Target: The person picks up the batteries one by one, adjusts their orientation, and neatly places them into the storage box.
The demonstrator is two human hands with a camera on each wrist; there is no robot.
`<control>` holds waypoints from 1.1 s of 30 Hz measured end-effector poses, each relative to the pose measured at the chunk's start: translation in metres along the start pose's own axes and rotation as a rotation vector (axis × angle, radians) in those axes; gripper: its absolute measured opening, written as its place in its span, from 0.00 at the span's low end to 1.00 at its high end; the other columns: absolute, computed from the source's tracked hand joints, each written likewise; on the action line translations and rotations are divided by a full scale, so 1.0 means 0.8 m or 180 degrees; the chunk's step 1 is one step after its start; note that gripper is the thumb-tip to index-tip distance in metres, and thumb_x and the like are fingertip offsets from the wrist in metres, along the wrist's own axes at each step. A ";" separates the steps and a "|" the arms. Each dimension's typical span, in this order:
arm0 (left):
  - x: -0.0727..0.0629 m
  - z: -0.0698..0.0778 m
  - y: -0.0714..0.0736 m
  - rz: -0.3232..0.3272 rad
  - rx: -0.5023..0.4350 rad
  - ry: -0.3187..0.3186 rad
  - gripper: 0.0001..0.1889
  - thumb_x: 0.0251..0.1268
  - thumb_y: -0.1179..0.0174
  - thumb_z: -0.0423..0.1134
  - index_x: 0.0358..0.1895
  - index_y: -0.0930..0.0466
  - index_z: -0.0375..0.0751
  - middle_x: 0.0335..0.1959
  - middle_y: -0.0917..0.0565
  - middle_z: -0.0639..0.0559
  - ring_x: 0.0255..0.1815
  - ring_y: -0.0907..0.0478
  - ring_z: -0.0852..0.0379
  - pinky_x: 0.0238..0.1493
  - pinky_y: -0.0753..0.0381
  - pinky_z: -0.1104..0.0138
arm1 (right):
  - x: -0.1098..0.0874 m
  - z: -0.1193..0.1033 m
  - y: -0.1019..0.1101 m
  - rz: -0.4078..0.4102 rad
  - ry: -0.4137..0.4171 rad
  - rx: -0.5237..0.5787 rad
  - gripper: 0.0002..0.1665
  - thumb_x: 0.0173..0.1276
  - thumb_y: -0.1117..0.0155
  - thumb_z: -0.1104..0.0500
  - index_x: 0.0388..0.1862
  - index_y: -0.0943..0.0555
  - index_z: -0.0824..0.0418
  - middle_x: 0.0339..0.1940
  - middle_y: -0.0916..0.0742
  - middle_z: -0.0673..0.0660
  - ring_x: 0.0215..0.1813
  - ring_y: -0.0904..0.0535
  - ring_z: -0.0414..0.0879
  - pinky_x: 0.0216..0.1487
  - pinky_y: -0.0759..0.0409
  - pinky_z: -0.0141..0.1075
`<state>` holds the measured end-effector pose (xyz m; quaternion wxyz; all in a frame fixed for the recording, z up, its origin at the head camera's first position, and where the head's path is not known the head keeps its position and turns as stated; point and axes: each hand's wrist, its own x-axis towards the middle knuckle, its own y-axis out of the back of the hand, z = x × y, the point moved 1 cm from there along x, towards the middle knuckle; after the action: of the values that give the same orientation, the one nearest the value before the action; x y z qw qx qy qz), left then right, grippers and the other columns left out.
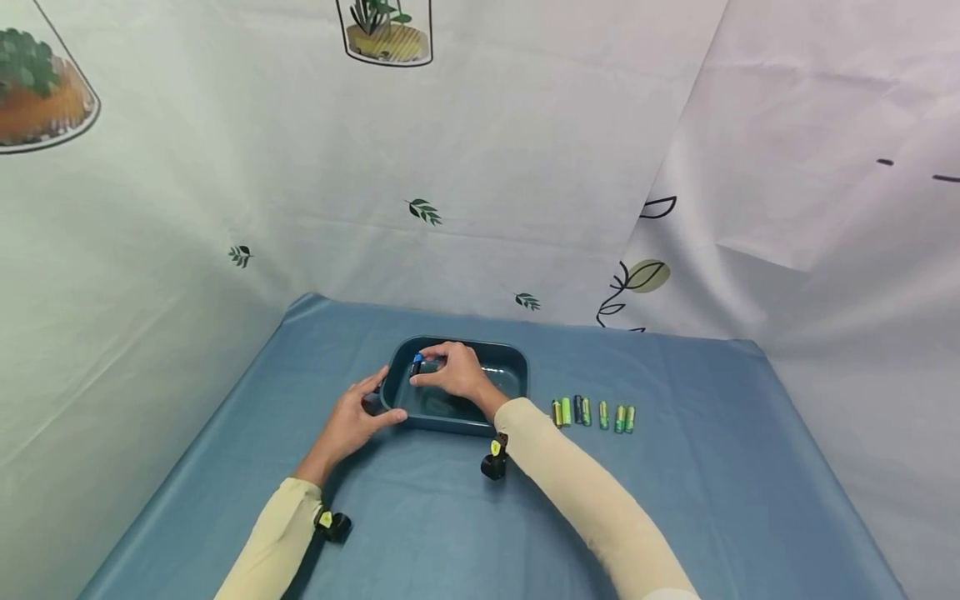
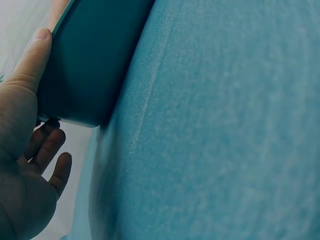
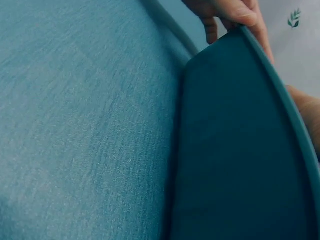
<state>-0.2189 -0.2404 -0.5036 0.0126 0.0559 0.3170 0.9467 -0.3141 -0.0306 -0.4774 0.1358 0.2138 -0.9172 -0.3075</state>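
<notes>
- Currently, we see the right hand [image 1: 456, 372] over the tray [image 1: 446, 406], its thumb and fingertips pinching one dark battery [image 1: 416, 365] with a blue end.
- That battery is at the fingertips, off toward the left part of the tray as we look down. Its long axis stands close to upright, blue end on top. We cannot tell whether its lower end touches the tray floor.
- As we judge it, the relation that counts is this one: battery upright, tray floor below it, and the right hand reaching in across the tray's near right side.
- Our left hand [image 1: 360, 417] grips the tray at its near left corner, thumb against the near side and the other fingers around the left end. It is near the held battery too, but only the right hand touches it.
- To the right of the tray, seven more batteries [image 1: 603, 414] lie in a loose row on the blue cloth [image 1: 435, 517], long axes pointing roughly away from us. The right sleeve [image 1: 577, 475] passes just beside the row's left end; the left hand is well apart from it.
- Neither wrist view shows us the held battery.
</notes>
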 end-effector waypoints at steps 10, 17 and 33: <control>0.002 -0.002 -0.003 0.0007 -0.0042 -0.0026 0.50 0.58 0.24 0.53 0.81 0.41 0.46 0.78 0.37 0.36 0.73 0.35 0.36 0.63 0.27 0.41 | 0.005 0.001 -0.010 -0.0087 -0.0163 -0.0049 0.33 0.59 0.19 0.45 0.61 0.14 0.54 0.51 0.12 0.52 0.42 0.16 0.40 0.43 0.18 0.35; 0.000 -0.003 -0.003 0.0006 -0.0011 -0.0062 0.50 0.59 0.25 0.54 0.81 0.41 0.46 0.78 0.37 0.36 0.70 0.32 0.36 0.61 0.26 0.42 | 0.010 0.002 -0.016 -0.0036 -0.0252 -0.0278 0.31 0.57 0.18 0.45 0.59 0.13 0.54 0.49 0.12 0.51 0.44 0.17 0.41 0.44 0.18 0.35; -0.002 -0.006 0.000 -0.0010 -0.0110 -0.0061 0.49 0.59 0.25 0.54 0.81 0.41 0.48 0.80 0.38 0.38 0.73 0.35 0.37 0.62 0.27 0.42 | 0.013 -0.001 -0.032 -0.0086 -0.0422 -0.0468 0.30 0.57 0.18 0.45 0.56 0.11 0.54 0.45 0.12 0.49 0.43 0.18 0.39 0.43 0.19 0.32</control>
<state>-0.2178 -0.2437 -0.5075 0.0181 0.0642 0.3006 0.9514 -0.3146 -0.0542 -0.4914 0.0860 0.1948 -0.8962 -0.3892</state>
